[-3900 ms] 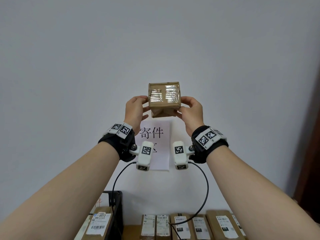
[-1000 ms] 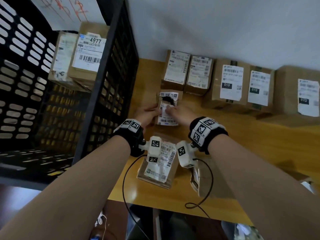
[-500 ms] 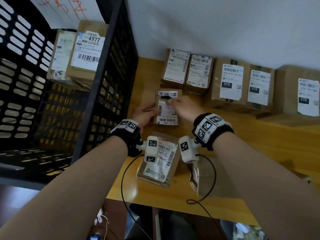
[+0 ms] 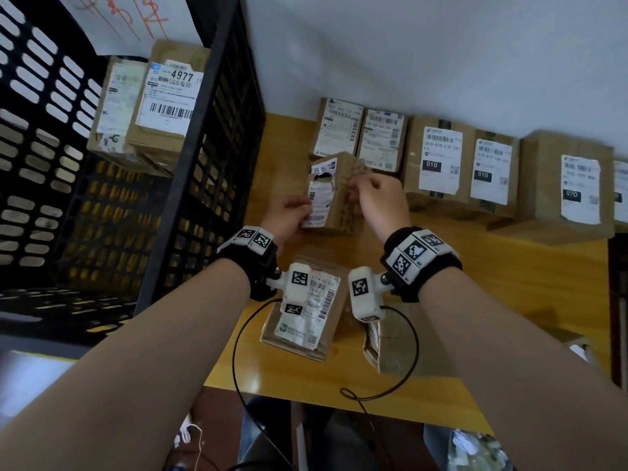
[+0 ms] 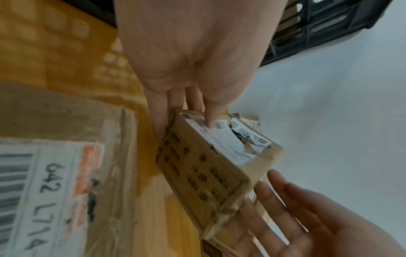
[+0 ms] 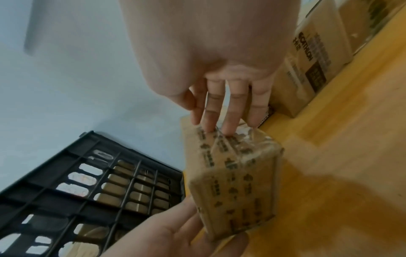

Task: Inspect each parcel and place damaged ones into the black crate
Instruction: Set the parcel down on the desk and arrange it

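A small brown parcel (image 4: 334, 195) with a torn hole through its white label is lifted off the wooden table (image 4: 475, 300) and tilted. My left hand (image 4: 302, 212) pinches its near end, thumb on the label (image 5: 222, 137), fingers underneath. My right hand (image 4: 356, 192) holds the far, taped end with its fingertips (image 6: 228, 132). The parcel (image 6: 237, 182) shows printed tape on its side in the right wrist view. The black crate (image 4: 204, 147) stands just left of the hands and holds two labelled parcels (image 4: 159, 96).
A row of labelled cardboard parcels (image 4: 438, 158) lines the white wall behind the hands. Two flat parcels (image 4: 306, 311) lie under my wrists near the table's front edge (image 4: 339, 399). A black cable (image 4: 404, 368) loops over them.
Earlier both hands held a taped box up by the wall. Since one second ago they have raised the torn-label parcel off the table and turned its side toward me.
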Available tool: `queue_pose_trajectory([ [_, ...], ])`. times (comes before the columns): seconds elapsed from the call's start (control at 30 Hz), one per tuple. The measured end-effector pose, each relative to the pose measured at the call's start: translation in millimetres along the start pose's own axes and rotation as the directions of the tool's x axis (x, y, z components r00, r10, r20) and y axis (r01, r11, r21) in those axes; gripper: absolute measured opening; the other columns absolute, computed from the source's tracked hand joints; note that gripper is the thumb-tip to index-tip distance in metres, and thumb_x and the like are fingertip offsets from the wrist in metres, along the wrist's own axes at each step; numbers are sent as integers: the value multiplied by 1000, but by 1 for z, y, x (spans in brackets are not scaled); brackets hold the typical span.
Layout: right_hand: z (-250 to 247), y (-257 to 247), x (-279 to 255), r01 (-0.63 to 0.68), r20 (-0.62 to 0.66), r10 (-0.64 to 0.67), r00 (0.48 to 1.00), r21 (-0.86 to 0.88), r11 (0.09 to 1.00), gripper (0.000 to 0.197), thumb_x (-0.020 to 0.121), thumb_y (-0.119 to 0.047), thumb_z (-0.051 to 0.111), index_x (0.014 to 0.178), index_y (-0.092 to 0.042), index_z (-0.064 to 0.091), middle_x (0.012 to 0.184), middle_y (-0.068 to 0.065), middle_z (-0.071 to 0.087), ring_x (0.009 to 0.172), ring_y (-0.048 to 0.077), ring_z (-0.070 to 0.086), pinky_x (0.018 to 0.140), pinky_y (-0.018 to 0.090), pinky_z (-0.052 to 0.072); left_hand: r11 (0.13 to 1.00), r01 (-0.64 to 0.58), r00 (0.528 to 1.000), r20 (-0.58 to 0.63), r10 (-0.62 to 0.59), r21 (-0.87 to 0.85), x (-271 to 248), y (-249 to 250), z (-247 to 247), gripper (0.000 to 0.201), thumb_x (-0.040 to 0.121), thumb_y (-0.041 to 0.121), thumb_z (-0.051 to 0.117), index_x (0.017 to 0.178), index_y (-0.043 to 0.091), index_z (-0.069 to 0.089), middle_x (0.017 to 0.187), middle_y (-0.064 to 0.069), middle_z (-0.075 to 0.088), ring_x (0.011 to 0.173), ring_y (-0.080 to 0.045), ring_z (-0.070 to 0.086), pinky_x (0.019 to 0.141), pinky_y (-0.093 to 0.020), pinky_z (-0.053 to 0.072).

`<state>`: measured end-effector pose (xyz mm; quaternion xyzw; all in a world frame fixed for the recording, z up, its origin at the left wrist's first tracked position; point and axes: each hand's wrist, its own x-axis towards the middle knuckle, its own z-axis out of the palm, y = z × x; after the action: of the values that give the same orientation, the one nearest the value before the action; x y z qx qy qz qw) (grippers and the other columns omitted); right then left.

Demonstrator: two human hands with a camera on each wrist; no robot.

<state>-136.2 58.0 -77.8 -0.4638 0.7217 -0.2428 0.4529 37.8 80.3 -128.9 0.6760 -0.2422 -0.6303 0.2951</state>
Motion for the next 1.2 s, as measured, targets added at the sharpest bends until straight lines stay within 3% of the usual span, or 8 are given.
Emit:
queue_pose_trajectory([
  [0.1, 4, 0, -5, 3, 51, -2, 999, -29, 1000, 32, 105, -24, 49, 91, -20, 77, 88, 3, 76, 79, 28, 71, 66, 36, 55, 997, -8, 997, 76, 2, 73, -2, -3, 3, 25, 104, 18, 61, 126, 10, 71, 101, 1, 72, 91, -14, 68, 74, -24, 58],
  [0.33, 16, 0, -15, 126, 227, -84, 970, -174, 977, 25, 105, -26, 52, 107, -22, 77, 97, -6, 73, 74, -4, 59, 60, 6, 42, 999, 42, 987, 157, -42, 3, -9, -9, -2, 34, 94, 24, 76, 126, 11, 73, 114, -9, 78, 106, -23, 74, 95, -42, 60],
  [0.5, 10, 3, -13, 198, 78, -183, 980, -295, 935, 44, 95, -46, 43, 102, -24, 80, 110, -3, 75, 116, 31, 62, 94, 49, 56, 998, 56, 991, 118, -59, 33, -8, -9, -3, 34, 91, 17, 80, 123, 11, 73, 114, -8, 77, 96, -14, 75, 77, -28, 61],
  [0.6, 6, 5, -12, 155, 248, -33, 968, -490, 858, 54, 105, -50, 35, 98, -15, 76, 117, 9, 69, 142, 34, 37, 112, 53, 38, 997, 56, 993, 105, -61, 52, -10, -8, -1, 35, 93, 15, 76, 127, 8, 69, 98, 0, 73, 59, 5, 69, 47, -12, 51],
  [0.7, 8, 5, -10, 187, 356, 58, 933, -613, 768, 51, 109, -45, 27, 136, -23, 65, 147, 8, 57, 146, 37, 29, 118, 51, 27, 996, 74, 993, 90, -78, 56, -12, -5, 2, 38, 95, 17, 75, 131, 9, 67, 96, 2, 68, 62, 5, 62, 41, -10, 46],
  [0.83, 13, 2, -6, 200, 411, 135, 901, -673, 712, 52, 111, -40, 24, 160, -27, 34, 167, 4, 33, 152, 34, 25, 124, 47, 19, 991, 113, 991, 67, -118, 66, -12, -3, 2, 40, 93, 25, 78, 130, 13, 69, 105, 1, 72, 81, -5, 61, 61, -24, 49],
  [1.1, 18, -5, 1, 264, 441, 107, 891, -696, 668, 39, 112, -26, 29, 133, -11, 58, 140, 14, 57, 129, 30, 52, 93, 35, 32, 987, 148, 989, 17, -149, 56, -12, -2, 10, 32, 92, 32, 79, 120, 17, 76, 95, 3, 74, 86, -13, 65, 83, -35, 56],
  [1.2, 15, -9, -5, 281, 449, 81, 890, -679, 678, 39, 112, -25, 29, 133, -11, 59, 141, 14, 57, 132, 31, 51, 104, 37, 33, 988, 150, 989, 0, -151, 46, -14, -3, 9, 32, 90, 33, 81, 118, 18, 77, 105, -1, 76, 98, -19, 67, 95, -45, 57],
])
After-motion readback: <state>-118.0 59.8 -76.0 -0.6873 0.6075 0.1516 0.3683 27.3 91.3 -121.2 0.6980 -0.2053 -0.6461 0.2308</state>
